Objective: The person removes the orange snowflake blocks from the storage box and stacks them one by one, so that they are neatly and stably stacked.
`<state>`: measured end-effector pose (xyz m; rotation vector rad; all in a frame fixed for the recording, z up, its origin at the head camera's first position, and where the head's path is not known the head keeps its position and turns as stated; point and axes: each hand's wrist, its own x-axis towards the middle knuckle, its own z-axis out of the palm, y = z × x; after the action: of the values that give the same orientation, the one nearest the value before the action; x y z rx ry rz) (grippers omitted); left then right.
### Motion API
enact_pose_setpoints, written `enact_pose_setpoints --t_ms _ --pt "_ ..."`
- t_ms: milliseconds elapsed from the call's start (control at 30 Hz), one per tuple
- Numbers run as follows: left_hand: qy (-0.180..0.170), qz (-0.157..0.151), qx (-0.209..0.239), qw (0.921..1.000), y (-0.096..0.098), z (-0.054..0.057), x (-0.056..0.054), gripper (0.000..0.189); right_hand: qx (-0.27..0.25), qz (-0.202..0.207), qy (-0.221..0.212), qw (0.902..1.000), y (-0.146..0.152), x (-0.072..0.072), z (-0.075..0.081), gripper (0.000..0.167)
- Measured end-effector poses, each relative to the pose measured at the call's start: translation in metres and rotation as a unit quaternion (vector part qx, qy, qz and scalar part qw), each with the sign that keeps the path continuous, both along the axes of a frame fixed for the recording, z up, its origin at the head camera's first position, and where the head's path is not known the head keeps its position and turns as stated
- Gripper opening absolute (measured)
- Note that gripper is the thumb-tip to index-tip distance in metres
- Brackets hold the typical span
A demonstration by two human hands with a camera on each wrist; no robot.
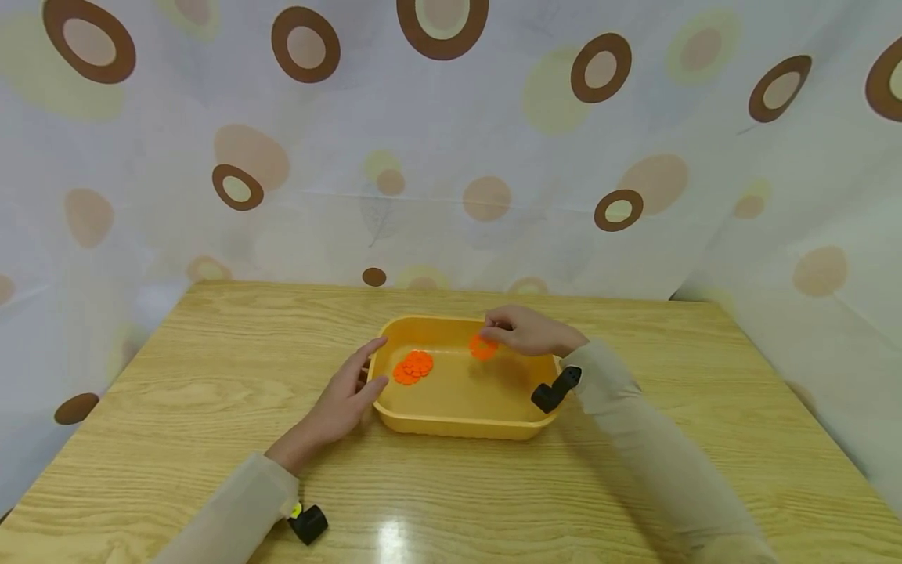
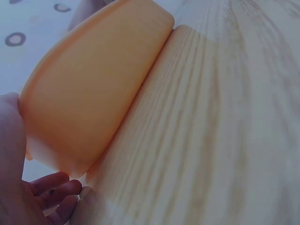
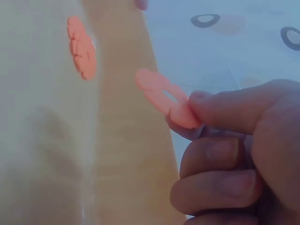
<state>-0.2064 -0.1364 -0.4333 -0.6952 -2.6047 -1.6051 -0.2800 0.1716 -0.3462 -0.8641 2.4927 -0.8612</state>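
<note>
A yellow plastic tray (image 1: 461, 428) with raised walls rests on the wooden table. My left hand (image 1: 347, 398) holds its left end, thumb over the rim and other fingers against the outside wall; the left wrist view shows curled fingertips (image 2: 54, 183) near the tray's base. Between thumb and index finger, my right hand (image 1: 528, 330) pinches an orange flower-shaped disc (image 3: 164, 98) with a hole in its middle. It is raised above the tray's far right part. Overlapping orange flower-shaped discs (image 1: 414, 366) lie on the tray floor at the left, near my left thumb.
The wooden table (image 1: 211, 368) extends around the tray on all sides. Behind it hangs a pale curtain (image 1: 423, 235) with brown rings and spots, also seen at the right side. A small black camera (image 1: 557, 389) on my right wrist hangs over the tray's right end.
</note>
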Motion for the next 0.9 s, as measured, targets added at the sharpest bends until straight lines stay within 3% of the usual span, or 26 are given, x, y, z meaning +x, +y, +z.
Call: enact_pose_setpoints --t_ms 567,733,900 --pt "0.001 0.008 -0.005 1.0000 0.002 -0.001 0.002 0.054 -0.020 -0.062 0.004 0.9979 0.047 0.013 0.000 0.027" --pt "0.003 0.009 -0.006 0.9999 0.001 -0.001 0.000 0.053 -0.044 -0.094 0.007 0.9945 0.064 0.019 -0.002 0.030" --pt "0.004 0.006 -0.008 0.9999 0.000 0.000 0.000 0.054 -0.088 -0.126 -0.022 0.9879 0.084 0.024 -0.009 0.032"
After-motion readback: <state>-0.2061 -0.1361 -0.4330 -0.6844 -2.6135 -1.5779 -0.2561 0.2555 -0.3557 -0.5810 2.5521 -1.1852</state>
